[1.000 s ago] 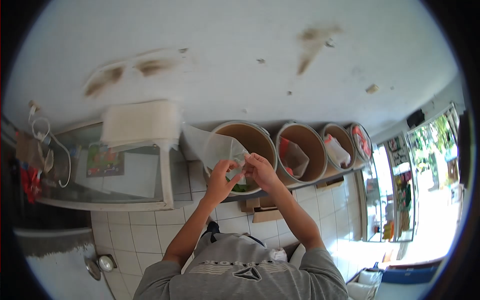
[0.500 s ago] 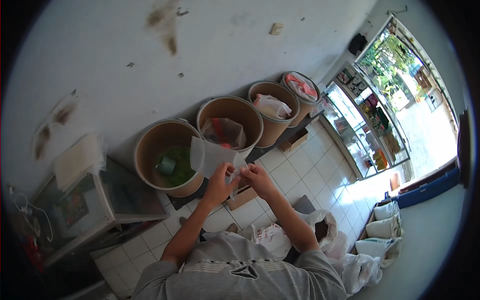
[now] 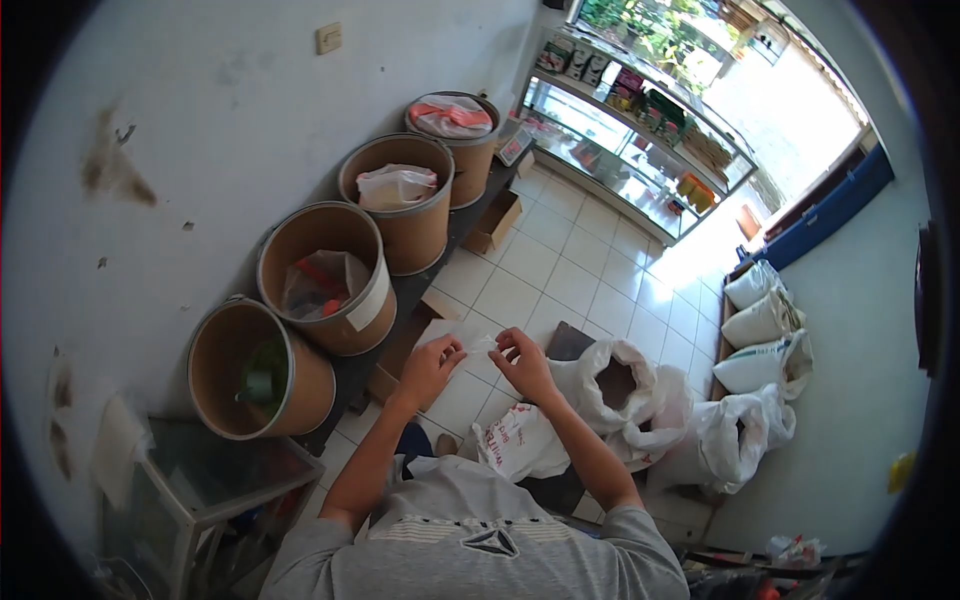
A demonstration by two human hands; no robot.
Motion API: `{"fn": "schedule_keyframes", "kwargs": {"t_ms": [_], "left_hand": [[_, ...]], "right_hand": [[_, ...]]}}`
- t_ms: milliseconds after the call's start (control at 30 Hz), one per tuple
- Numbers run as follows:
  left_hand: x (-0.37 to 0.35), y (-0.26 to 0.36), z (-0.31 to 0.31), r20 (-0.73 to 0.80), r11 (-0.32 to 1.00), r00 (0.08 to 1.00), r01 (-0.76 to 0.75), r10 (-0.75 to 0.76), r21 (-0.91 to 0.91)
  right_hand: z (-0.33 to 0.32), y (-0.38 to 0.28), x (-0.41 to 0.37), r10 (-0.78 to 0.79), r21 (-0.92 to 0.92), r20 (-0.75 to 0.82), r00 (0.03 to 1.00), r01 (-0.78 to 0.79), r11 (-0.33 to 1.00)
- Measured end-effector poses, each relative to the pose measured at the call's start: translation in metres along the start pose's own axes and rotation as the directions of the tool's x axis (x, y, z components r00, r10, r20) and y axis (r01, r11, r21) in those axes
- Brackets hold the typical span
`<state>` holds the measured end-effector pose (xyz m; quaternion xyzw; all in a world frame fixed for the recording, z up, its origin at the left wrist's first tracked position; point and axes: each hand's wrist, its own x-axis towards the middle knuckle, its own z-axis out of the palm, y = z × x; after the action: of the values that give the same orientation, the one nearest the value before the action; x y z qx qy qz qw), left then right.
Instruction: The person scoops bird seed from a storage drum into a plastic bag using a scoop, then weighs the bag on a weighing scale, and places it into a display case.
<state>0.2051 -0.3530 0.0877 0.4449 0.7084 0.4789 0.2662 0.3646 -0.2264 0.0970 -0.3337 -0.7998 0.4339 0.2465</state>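
Note:
A clear, whitish plastic bag (image 3: 460, 334) is stretched between my two hands, above the tiled floor. My left hand (image 3: 432, 372) pinches the bag with thumb and fingers closed. At the opposite edge, my right hand (image 3: 524, 364) has its fingertips together on the thin plastic. The bag is see-through, so its exact edges are hard to make out. Below and right of my hands stand an opened white sack (image 3: 616, 388) and a printed white sack (image 3: 520, 440).
Along the wall stand several brown drums; the nearest drum (image 3: 312, 395) holds green stuff and a scoop (image 3: 262, 386). A glass cabinet (image 3: 235, 490) is at lower left, a display case (image 3: 620, 140) at the back. More sacks (image 3: 750, 365) line the right wall.
My view has swung to the right, so the drums now lie farther left. My hands have moved slightly apart, and the bag hangs lower and flatter between them.

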Motion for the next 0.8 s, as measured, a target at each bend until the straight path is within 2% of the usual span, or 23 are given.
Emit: {"fn": "schedule_keyframes", "kwargs": {"t_ms": [67,167,300,367,400,467,533,567,600,633,667,700,800], "left_hand": [[0.016,-0.001,0.02,0.113,0.991,0.987,-0.121,0.114,0.052],[0.042,0.002,0.042,0.175,0.98,0.971,-0.178,0.162,0.084],[0.088,-0.005,0.07,0.192,0.976,0.969,-0.18,0.155,0.121],[0.115,-0.015,0.081,0.188,0.911,0.951,-0.294,0.247,0.288],[0.13,-0.016,0.085,0.198,0.909,0.946,-0.306,0.257,0.284],[0.159,-0.016,0.094,0.28,0.953,0.96,-0.105,0.022,0.285],[0.195,-0.029,0.108,0.269,0.976,0.963,-0.076,0.018,0.205],[0.212,-0.037,0.116,0.244,0.991,0.97,-0.035,0.002,0.13],[0.23,-0.037,0.12,0.252,0.991,0.968,-0.039,0.005,0.129],[0.247,-0.038,0.125,0.245,0.991,0.965,0.113,-0.094,-0.066],[0.263,-0.04,0.13,0.258,0.931,0.947,0.259,-0.192,-0.256],[0.279,-0.039,0.132,0.265,0.932,0.945,0.258,-0.19,-0.253],[0.311,-0.041,0.141,0.227,0.908,0.957,0.249,-0.178,-0.338]], "right_hand": [[-0.013,0.015,0.005,-0.002,-0.018,-0.041,0.999,0.001,1.0],[-0.032,0.036,0.017,-0.007,-0.073,-0.094,0.996,0.0,0.997],[-0.06,0.055,0.039,-0.016,-0.168,-0.167,0.986,-0.012,0.986],[-0.074,0.069,0.054,-0.017,-0.201,-0.204,0.979,-0.025,0.979],[-0.082,0.075,0.063,-0.027,-0.232,-0.23,0.973,-0.028,0.972],[-0.099,0.085,0.082,-0.035,-0.27,-0.228,0.973,-0.028,0.962],[-0.115,0.096,0.101,-0.042,-0.313,-0.221,0.974,-0.03,0.949],[-0.119,0.104,0.11,-0.048,-0.34,-0.166,0.985,-0.012,0.94],[-0.122,0.109,0.12,-0.052,-0.365,-0.108,0.993,0.009,0.931],[-0.123,0.114,0.128,-0.046,-0.363,-0.114,0.992,0.001,0.932],[-0.123,0.119,0.136,0.005,-0.373,-0.024,1.0,-0.014,0.928],[-0.125,0.124,0.145,0.056,-0.385,0.066,0.996,-0.027,0.922],[-0.12,0.135,0.172,0.086,-0.337,0.063,0.994,-0.06,0.94]]}}
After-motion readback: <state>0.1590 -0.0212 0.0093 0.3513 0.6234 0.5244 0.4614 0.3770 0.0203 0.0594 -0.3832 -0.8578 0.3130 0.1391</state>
